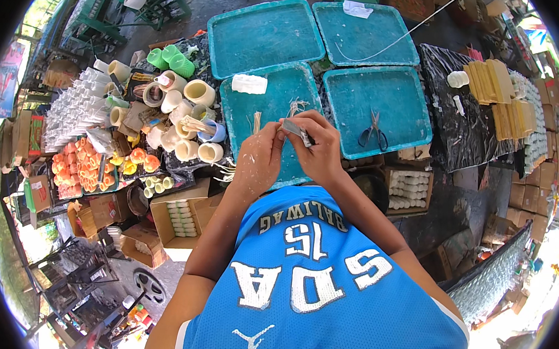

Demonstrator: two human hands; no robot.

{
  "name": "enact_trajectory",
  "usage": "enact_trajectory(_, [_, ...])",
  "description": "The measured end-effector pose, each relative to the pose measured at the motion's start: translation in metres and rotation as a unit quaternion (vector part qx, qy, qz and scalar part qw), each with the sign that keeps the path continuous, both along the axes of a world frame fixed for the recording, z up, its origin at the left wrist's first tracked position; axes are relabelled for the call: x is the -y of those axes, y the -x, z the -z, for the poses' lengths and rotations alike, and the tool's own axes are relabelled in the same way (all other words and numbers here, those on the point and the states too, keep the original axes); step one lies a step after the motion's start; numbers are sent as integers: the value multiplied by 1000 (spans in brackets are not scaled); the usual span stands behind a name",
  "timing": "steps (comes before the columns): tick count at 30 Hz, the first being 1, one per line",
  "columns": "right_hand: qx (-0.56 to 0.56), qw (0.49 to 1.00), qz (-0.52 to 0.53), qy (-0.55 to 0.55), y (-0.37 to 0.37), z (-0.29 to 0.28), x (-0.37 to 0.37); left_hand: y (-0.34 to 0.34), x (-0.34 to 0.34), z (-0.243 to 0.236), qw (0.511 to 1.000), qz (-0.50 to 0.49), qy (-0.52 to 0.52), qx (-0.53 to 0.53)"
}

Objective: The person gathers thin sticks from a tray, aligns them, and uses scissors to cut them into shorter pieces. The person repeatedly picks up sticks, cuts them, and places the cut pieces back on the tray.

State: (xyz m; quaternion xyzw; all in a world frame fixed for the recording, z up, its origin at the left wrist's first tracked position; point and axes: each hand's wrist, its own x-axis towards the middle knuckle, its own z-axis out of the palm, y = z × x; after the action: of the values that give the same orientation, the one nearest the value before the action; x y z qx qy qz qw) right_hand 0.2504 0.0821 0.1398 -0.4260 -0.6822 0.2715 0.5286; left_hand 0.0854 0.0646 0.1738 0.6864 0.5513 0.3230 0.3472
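Note:
My left hand (260, 159) is closed in a pinch, its fingertips meeting those of my right hand. What lies between the left fingers is too small to make out. My right hand (319, 148) grips a small flat grey piece (291, 127) that looks metallic. Both hands are above the near left teal tray (228, 114). On that tray, just beyond my fingers, is a tangle of pale strings (298, 106). A thin bundle of pale strings (256, 121) shows beside my left hand. Dark-handled scissors (374, 134) lie partly open in the near right tray (421, 93).
A folded white cloth (249, 84) lies on the near left tray. To the left crowd pale cylindrical moulds (199, 92), green cups (178, 64), white pieces (83, 112) and orange pieces (86, 161). Yellow slabs (493, 82) are stacked at right. Two more teal trays (265, 8) lie behind.

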Motion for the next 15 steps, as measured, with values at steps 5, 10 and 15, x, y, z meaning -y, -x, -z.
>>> enact_trajectory(5, [-22, 996, -29, 77, -6, -17, 1, 2, -1, 3, 996, -4, 59, 71])
enact_trajectory(10, [-7, 997, -38, 70, -6, -3, 2, 0, 0, 5, 995, 24, 45, 83])
enact_trajectory(15, [-21, 988, -50, 141, -11, -28, 4, 10, 2, 24, 971, 12, 135, 196])
